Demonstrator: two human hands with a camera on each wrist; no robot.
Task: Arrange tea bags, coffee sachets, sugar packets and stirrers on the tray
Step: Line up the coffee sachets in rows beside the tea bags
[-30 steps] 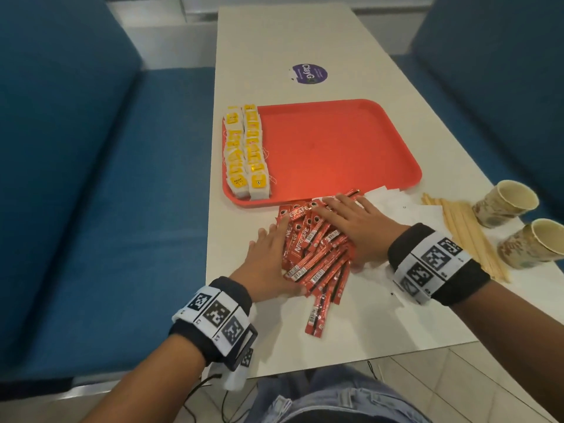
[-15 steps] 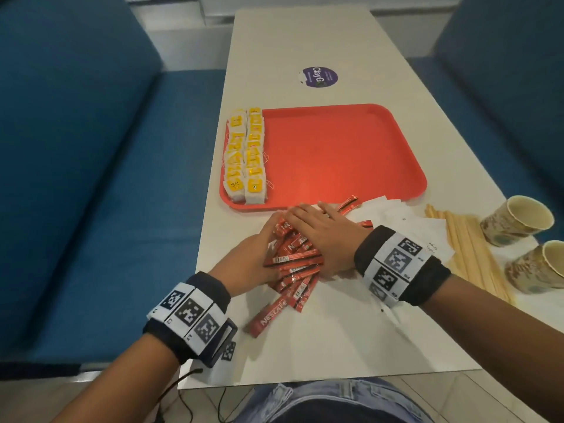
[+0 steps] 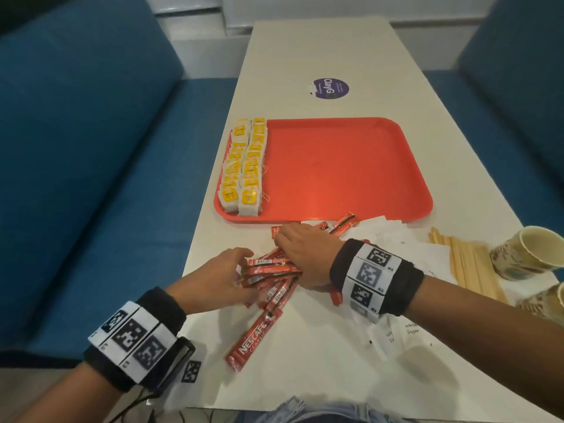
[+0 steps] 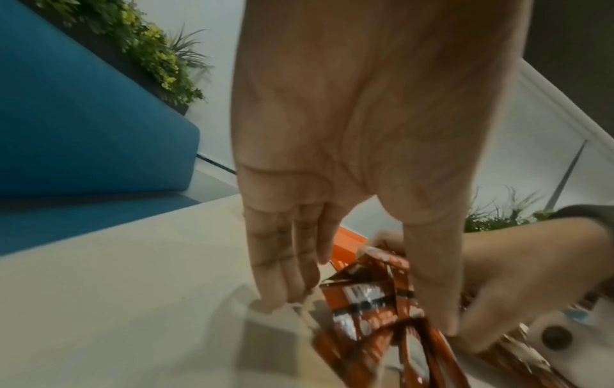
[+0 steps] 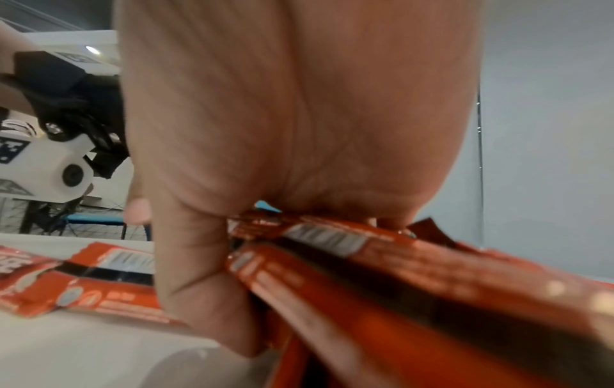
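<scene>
Since half a second ago the right hand (image 3: 300,254) curls tighter round the red foil coffee sachets (image 3: 270,270), bunching them against the straight-fingered left hand (image 3: 215,279); its fingertips stay hidden beneath.

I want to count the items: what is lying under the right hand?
Under the right hand is a heap of red Nescafe coffee sachets, some sticking out toward the tray. How many it covers cannot be seen.

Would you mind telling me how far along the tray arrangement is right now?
Done: yellow-tagged tea bags line the red plastic tray. In hand: left hand and right hand gather red coffee sachets. Left: white sugar packets and wooden stirrers lie on the table.
</scene>
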